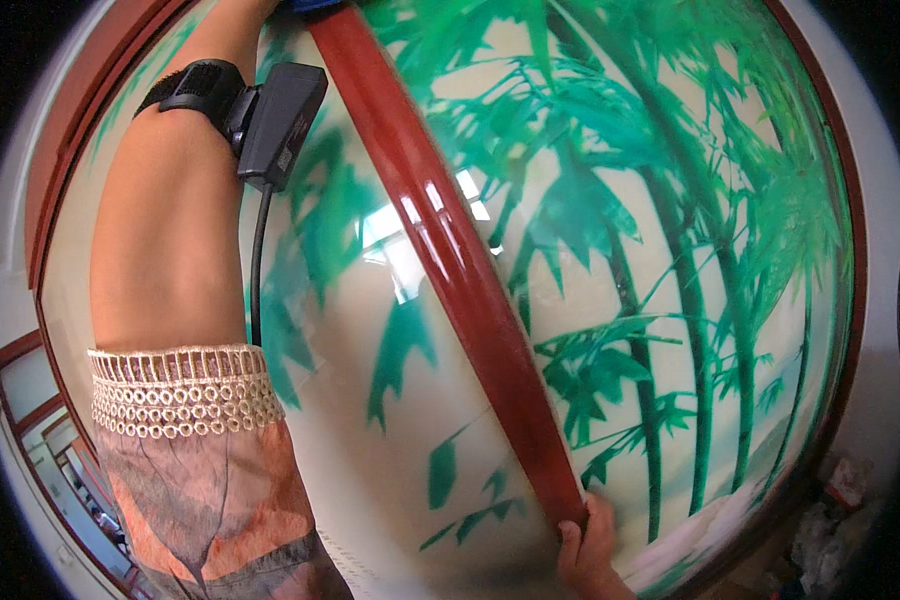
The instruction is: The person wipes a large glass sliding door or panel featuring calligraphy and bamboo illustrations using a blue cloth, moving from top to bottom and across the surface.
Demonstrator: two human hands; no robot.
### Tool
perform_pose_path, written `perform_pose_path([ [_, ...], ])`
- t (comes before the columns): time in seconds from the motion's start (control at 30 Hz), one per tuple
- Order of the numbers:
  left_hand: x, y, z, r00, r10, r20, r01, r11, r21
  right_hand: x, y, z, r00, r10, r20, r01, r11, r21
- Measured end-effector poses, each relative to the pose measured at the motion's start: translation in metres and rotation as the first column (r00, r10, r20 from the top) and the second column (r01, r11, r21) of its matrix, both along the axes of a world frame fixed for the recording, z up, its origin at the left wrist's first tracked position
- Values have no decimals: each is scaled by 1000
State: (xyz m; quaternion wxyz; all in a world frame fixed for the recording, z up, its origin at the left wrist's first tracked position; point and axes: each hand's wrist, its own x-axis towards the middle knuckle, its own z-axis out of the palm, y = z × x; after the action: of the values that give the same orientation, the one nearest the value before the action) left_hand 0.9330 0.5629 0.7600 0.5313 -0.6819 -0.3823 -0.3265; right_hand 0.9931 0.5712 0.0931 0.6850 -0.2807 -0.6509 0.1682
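Note:
My left hand is beyond the top edge of the view. Its bare forearm reaches up the left side, with a black strap (202, 86) around it and a small black box (283, 124) on a cable attached. A sliver of blue material (319, 4) shows at the top, by the upper end of a glossy red-brown strip (450, 255). This strip runs aslant between two bamboo-patterned glossy panels. Low on the right, my right hand (591, 536) grips the strip's lower end, thumb on its face and fingers at its right edge.
The left panel (375, 465) and right panel (585, 300) reflect a bright window. A dark red frame (855, 225) borders them at the right. Crumpled plastic and other clutter (825, 540) lie at lower right. A reddish-framed opening (30, 375) stands at far left.

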Motion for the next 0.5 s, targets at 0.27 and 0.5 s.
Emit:
perform_pose_path([
  [0.27,-16,-9,-47,990,45,-136,-20,984,179,-8,-1,-1,996,-36,-79,43,996,79],
  [0.5,-22,-14,-170,934,53,-353,22,978,205,-10,-5,-2,993,-16,-118,25,997,77],
])
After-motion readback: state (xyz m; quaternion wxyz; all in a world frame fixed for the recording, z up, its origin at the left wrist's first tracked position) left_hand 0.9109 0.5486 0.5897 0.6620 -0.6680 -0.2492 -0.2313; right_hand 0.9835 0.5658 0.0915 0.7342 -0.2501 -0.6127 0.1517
